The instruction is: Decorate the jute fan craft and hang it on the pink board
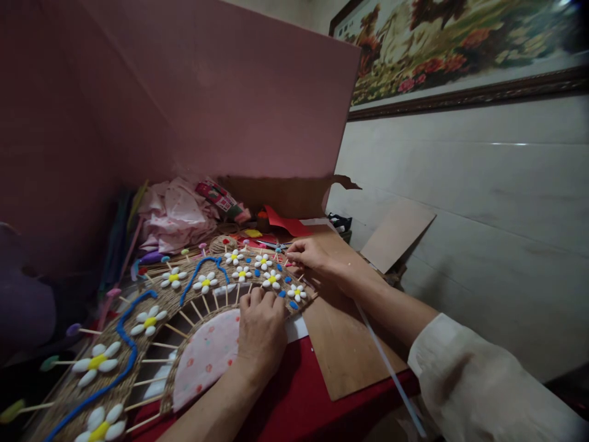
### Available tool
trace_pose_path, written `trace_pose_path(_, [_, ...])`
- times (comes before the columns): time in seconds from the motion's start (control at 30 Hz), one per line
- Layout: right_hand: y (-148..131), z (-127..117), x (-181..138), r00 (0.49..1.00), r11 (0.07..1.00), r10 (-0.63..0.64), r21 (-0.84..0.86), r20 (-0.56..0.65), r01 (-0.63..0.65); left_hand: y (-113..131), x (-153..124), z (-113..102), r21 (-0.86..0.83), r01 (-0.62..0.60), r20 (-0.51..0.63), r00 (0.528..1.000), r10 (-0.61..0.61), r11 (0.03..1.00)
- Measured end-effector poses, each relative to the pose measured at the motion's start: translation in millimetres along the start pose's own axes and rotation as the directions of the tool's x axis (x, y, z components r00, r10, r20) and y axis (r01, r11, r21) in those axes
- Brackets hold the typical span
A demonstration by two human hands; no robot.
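A fan-shaped twine weaving (193, 288) on thin wooden sticks lies across the table, decorated with white clay daisies (150, 320), wavy blue clay strips (124, 334) and small blue clay dots (288, 280). Coloured clay caps (73, 329) top several outer stick ends. My left hand (262, 319) is closed, its curled fingers gripping the fan's inner edge beside the pink patterned half-circle (207, 356). At the right outer rim, my right hand (309, 255) pinches with thumb and forefinger close to a stick end; what sits between the fingertips is too small to make out.
A brown board (350, 350) lies on the red tablecloth (285, 393) at right, near a translucent glue-stick-like rod (391, 368). Behind the fan are scissors (271, 244), red paper (285, 222), a twine ball (224, 244) and crumpled pink cloth (177, 215). A large pink panel (221, 92) stands behind.
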State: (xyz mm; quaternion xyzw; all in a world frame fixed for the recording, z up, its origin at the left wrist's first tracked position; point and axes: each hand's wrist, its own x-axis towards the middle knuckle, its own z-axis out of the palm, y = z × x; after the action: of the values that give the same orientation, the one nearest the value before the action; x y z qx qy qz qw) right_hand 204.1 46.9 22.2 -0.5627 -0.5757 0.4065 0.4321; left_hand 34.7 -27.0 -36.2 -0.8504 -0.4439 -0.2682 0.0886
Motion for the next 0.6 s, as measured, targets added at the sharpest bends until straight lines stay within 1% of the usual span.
trace_pose_path(0.4, [9.9, 0.2, -1.9, 0.999, 0.997, 0.021, 0.076, 0.042, -0.024, 0.5, 0.6, -1.1, -0.005, -0.002, -0.01, 1.0, 0.001, 1.0])
trace_pose_path(0.6, [-0.5, -0.7, -5.1, 0.999, 1.0, 0.003, 0.002, 0.049, -0.003, 0.3, 1.1, -1.5, 0.005, 0.006, 0.006, 1.0, -0.006, 1.0])
